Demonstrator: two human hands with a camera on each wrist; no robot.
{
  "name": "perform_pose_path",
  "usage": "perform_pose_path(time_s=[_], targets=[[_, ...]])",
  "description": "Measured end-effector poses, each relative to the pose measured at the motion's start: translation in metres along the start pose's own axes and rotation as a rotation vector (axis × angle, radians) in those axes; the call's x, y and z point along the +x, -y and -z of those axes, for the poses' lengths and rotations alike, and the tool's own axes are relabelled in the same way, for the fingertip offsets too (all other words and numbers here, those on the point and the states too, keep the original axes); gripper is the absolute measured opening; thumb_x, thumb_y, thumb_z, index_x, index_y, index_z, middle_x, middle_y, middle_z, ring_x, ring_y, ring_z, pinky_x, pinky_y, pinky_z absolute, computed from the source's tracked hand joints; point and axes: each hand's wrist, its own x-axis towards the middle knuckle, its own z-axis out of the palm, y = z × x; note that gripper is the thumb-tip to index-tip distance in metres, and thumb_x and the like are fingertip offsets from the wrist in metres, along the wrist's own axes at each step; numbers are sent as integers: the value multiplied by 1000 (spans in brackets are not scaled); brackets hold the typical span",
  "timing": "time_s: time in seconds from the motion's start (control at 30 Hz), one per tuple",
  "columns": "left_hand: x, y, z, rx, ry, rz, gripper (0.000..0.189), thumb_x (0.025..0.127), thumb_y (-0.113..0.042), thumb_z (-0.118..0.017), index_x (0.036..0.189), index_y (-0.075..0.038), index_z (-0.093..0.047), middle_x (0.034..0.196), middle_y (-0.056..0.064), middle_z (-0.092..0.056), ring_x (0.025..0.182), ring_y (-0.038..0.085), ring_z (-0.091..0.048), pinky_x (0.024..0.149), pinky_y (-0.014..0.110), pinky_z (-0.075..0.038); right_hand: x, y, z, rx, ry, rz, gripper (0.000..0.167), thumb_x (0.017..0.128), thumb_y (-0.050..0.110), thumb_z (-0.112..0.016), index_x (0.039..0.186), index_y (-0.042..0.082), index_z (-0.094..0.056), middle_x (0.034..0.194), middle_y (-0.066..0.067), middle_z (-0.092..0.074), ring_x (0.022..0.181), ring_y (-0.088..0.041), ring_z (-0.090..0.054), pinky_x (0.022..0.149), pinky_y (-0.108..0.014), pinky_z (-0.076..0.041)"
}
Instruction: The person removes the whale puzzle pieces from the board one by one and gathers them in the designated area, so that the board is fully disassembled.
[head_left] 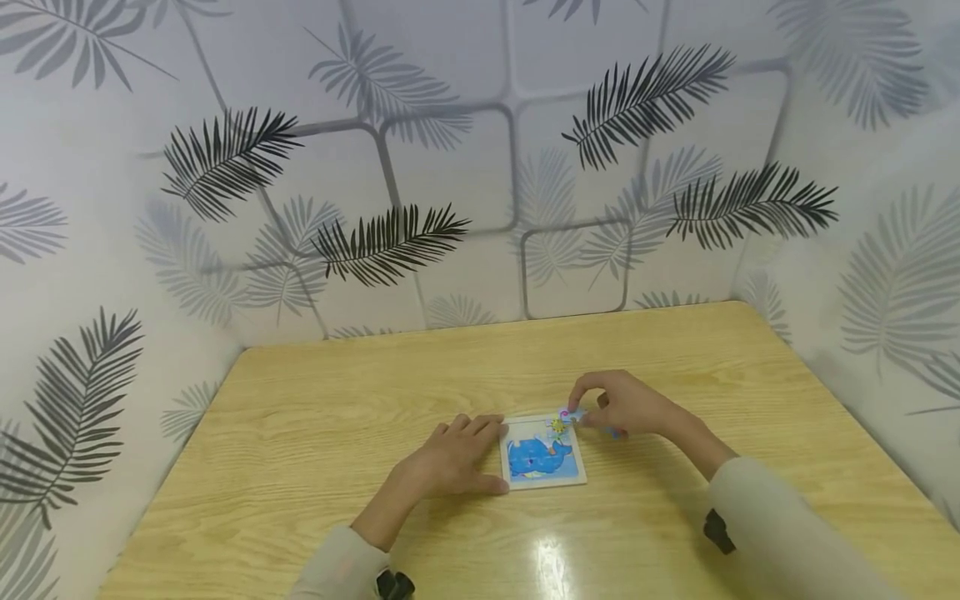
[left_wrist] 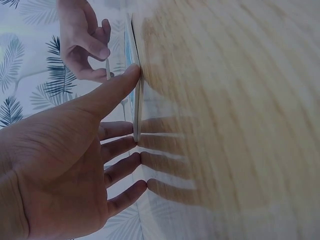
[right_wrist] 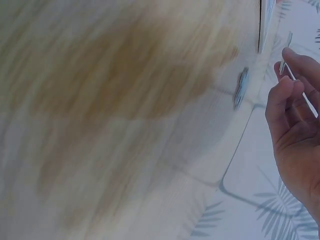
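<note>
A small jigsaw puzzle tray with a pale frame and a blue whale picture lies flat on the wooden table. My left hand rests at its left edge, fingers extended; in the left wrist view the thumb touches the tray's edge. Over the tray's upper right corner, my right hand pinches a light-blue puzzle piece between thumb and fingers. The right wrist view shows that piece edge-on, above the table. Another loose puzzle piece lies below the right hand, mostly hidden in the head view.
The wooden table extends around the tray on all sides. Behind and beside it stand walls with a grey feather-leaf pattern. Dark bands sit at both sleeve cuffs.
</note>
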Motion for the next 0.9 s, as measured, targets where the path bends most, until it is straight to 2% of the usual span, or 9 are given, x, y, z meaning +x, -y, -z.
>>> perform_pose_path(time_s=[0.07, 0.13, 0.23, 0.3, 0.37, 0.4, 0.7, 0.9], targets=[[0, 0, 0, -3, 0, -3, 87, 96, -55, -69, 164, -14, -33, 168, 5, -32, 153, 35, -30, 121, 64, -26, -5, -4, 5, -5, -8, -18, 15, 95, 9, -74, 110, 13, -72, 76, -12, -63, 41, -11, -44, 43, -25, -44], [0, 0, 0, -4, 1, -5, 87, 96, -55, -69, 164, -14, -33, 168, 6, -32, 153, 35, -30, 121, 64, -26, -11, -7, 10, -11, -15, -28, 16, 95, 9, -74, 110, 13, -71, 87, -12, -68, 42, -11, -45, 43, -27, -45], [1, 1, -1, 3, -1, -6, 87, 96, -55, -69, 164, -14, -33, 168, 6, -32, 153, 36, -30, 120, 64, -26, -17, -10, 18, -9, -25, -51, 17, 94, 8, -74, 110, 13, -71, 79, -16, -70, 43, -12, -44, 44, -29, -46], [1, 1, -1, 11, -5, -7, 87, 96, -55, -69, 163, -14, -33, 168, 6, -32, 152, 36, -30, 120, 64, -27, -21, -12, 23, -3, -37, -54, 18, 93, 7, -74, 110, 12, -71, 98, -14, -72, 45, -12, -45, 44, -30, -46], [1, 1, -1, 16, -8, -9, 87, 96, -56, -69, 163, -14, -33, 168, 6, -32, 152, 37, -31, 120, 64, -27, -25, -15, 27, 5, -47, -63, 18, 93, 6, -75, 110, 12, -71, 102, -16, -71, 46, -12, -45, 45, -30, -46], [1, 1, 0, 19, -10, -10, 87, 96, -56, -69, 163, -13, -33, 168, 6, -33, 152, 36, -31, 120, 64, -28, -28, -17, 30, 12, -52, -66, 18, 92, 6, -75, 109, 11, -71, 109, -14, -69, 47, -12, -45, 45, -30, -46], [1, 0, 0, 16, -10, -12, 87, 96, -56, -69, 163, -13, -33, 168, 7, -33, 151, 36, -32, 120, 64, -28, -53, -39, 47, -7, -69, -80, 19, 91, 5, -75, 109, 9, -70, 124, -19, -62, 48, -10, -47, 45, -28, -46], [0, 0, 0, 9, -5, 3, 88, 96, -55, -70, 164, -13, -32, 167, 7, -33, 152, 38, -31, 120, 65, -27, -63, -50, 53, 1, -71, -96, 20, 90, 4, -77, 108, 7, -71, 117, -18, -65, 48, -7, -44, 45, -24, -42]])
